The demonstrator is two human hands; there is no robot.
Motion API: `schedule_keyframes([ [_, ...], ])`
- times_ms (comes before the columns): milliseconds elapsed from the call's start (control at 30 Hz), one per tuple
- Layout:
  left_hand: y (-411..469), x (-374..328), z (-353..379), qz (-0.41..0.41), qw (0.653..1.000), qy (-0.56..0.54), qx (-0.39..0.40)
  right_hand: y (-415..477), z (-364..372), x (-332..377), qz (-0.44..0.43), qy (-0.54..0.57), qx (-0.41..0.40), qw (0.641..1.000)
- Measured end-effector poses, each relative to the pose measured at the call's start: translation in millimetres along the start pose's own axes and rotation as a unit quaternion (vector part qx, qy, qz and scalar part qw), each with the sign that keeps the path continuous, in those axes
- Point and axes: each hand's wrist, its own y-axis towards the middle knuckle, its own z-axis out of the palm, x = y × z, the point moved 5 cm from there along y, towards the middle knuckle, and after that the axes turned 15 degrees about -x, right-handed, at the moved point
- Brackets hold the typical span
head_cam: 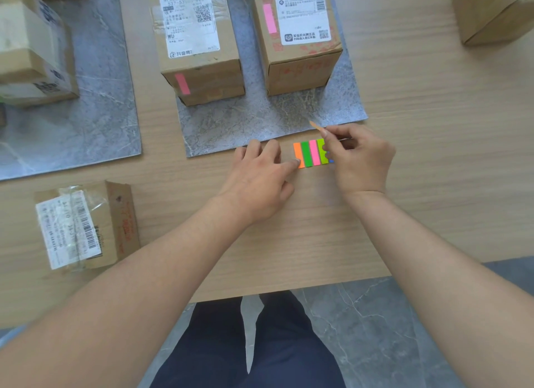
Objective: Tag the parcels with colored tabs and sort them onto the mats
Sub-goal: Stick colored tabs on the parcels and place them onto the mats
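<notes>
Wood grain fills most of my view: a pale table [419,185], with dark trousers [260,344] and grey floor [390,330] below its near edge at the bottom of the frame. At lower left a small parcel [83,222] lies on the bare wood, label up.

Just below centre, the hands work close together without touching. The left hand [260,182] lies flat with its fingers straight, the index tip pressing the orange end of the tab pad [310,153]. The right hand [358,162] covers the pad's other end and pinches an orange tab [316,126] between thumb and forefinger. The tab is lifted clear, its free end over the near edge of the centre mat [260,124].

Farther up, two parcels stand side by side on that mat. The first parcel [199,40] carries a pink tab [182,83] on its near face, and the second parcel [297,63] has one on top [270,19]. At upper left, stacked parcels [31,55] sit on the left mat [101,104]. Another box [491,14] sits at upper right on bare wood.
</notes>
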Motion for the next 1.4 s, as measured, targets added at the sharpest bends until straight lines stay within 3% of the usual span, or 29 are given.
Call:
schedule_keyframes([
  [100,4,0,-3,-0.104,0.986,-0.124,0.029,-8,-8,13,-0.015,0.017,-0.030,0.999],
  [133,4,2,-7,-0.178,0.958,-0.225,0.020,-11,-10,21,-0.039,0.026,-0.031,0.998],
  [200,0,5,-14,-0.327,0.849,-0.415,-0.008,-20,-11,36,-0.100,0.046,-0.019,0.994],
  [233,-3,6,-18,-0.386,0.795,-0.469,-0.012,-24,-11,42,-0.131,0.052,-0.013,0.990],
  [300,-11,7,-24,-0.462,0.717,-0.522,-0.026,-31,-12,52,-0.176,0.053,-0.005,0.983],
  [367,-18,8,-30,-0.497,0.667,-0.553,-0.043,-39,-13,61,-0.208,0.058,-0.003,0.976],
  [467,-29,10,-42,-0.515,0.633,-0.574,-0.067,-50,-15,74,-0.243,0.072,0.003,0.967],
  [600,-51,16,-59,-0.515,0.613,-0.591,-0.099,-64,-17,90,-0.269,0.090,0.021,0.959],
  [767,-80,30,-78,-0.500,0.624,-0.586,-0.133,-87,-13,117,-0.292,0.108,0.078,0.947],
  [1067,-162,100,-109,-0.467,0.702,-0.494,-0.213,-151,25,153,-0.265,0.052,0.146,0.952],
  [1400,-276,196,-134,-0.448,0.759,-0.387,-0.270,-265,68,212,-0.288,0.037,0.141,0.946],
])
